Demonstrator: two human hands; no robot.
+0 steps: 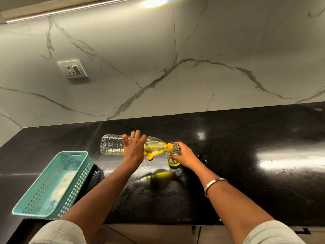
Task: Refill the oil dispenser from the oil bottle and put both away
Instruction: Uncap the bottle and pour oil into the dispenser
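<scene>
Black granite counter (228, 182) is stretching under me, marble wall behind, as I am pouring: my left hand (134, 148) is gripping the oil bottle (137, 147) tipped nearly flat, its orange neck over the glass dispenser (173, 155), which my right hand (184, 154) is clasping upright. Oil is only filling the bottom; refilling is underway, capping and stowing, perhaps in the teal basket (52, 184), are remaining.

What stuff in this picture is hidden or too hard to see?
Head view:
- Oil bottle: its middle is hidden by the left hand.
- Glass oil dispenser: its right side is covered by the right hand.
- Teal basket: pale contents too blurred to name.
- Dispenser's lid: not visible.
</scene>
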